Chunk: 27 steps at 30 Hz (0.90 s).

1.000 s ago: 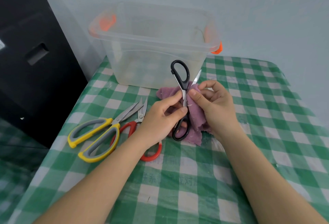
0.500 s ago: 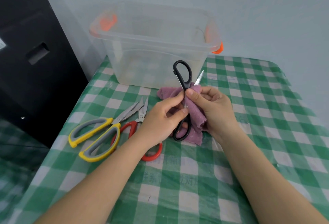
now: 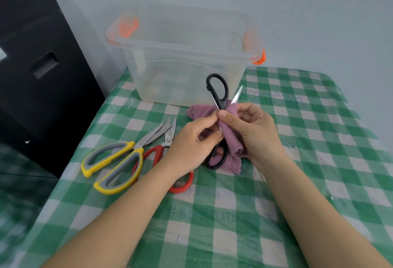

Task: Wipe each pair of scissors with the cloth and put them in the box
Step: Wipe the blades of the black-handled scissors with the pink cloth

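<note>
The left hand (image 3: 191, 142) pinches the black scissors (image 3: 217, 118) near the pivot, blades spread, above the bench (image 3: 234, 214). The right hand (image 3: 251, 131) grips the purple cloth (image 3: 230, 138) folded round one blade, whose tip pokes out beyond it. To wipe well, the cloth should likely slide from pivot toward tip, fingers kept off the edge. The yellow scissors (image 3: 119, 161) and red scissors (image 3: 168, 155) lie to the left, apparently unwiped. Farther back stands the clear box (image 3: 185, 59), seemingly empty.
</note>
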Motion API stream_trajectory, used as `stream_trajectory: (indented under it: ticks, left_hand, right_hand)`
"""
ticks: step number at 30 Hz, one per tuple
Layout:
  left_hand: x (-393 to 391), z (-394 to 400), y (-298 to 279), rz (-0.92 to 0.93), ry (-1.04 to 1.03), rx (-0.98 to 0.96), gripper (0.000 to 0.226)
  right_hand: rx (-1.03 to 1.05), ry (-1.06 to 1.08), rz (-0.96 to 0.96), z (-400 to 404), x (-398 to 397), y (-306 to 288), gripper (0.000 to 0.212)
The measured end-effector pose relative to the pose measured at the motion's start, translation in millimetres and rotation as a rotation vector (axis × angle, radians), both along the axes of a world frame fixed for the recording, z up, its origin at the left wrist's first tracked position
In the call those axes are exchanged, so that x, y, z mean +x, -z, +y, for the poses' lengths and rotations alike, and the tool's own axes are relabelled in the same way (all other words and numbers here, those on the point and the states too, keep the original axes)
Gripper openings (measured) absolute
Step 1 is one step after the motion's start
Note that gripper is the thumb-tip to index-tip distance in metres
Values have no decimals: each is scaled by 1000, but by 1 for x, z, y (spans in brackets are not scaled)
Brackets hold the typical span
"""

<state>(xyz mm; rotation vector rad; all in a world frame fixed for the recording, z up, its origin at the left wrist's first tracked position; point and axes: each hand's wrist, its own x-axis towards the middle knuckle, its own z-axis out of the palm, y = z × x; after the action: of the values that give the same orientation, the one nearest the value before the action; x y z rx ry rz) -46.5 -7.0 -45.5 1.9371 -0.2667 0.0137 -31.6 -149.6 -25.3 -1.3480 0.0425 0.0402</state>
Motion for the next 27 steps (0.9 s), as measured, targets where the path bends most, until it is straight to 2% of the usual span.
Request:
stream_trajectory:
  ticks: [4,7,12,16,18,20,23,27]
  left_hand:
    - [1,0,3,-20,4,-23,45]
    - [2,1,5,17,22,-67,44]
    - [5,3,4,89,-10,-168,40]
    - [5,4,0,106,-18,-229,47]
    - [4,4,0,100,-17,-235,48]
    - [5,3,1,96,-22,-218,46]
    - [2,2,-1,82,1,-139,31]
    - [0,0,-1,17,15,-60,47]
  right_hand:
    - [-3,24,-7,1,0,2,17]
    - [32,-9,21,-2,3,2,24]
    - [114,-139,66,-9,6,1,23]
    - [124,-177,95,-10,5,-1,38]
    - [143,-164,97,-9,5,-3,34]
    - [119,-138,76,-8,5,-2,28]
    - [48,-60,46,-4,3,-1,29]
    - [-2,31,-4,0,0,0,22]
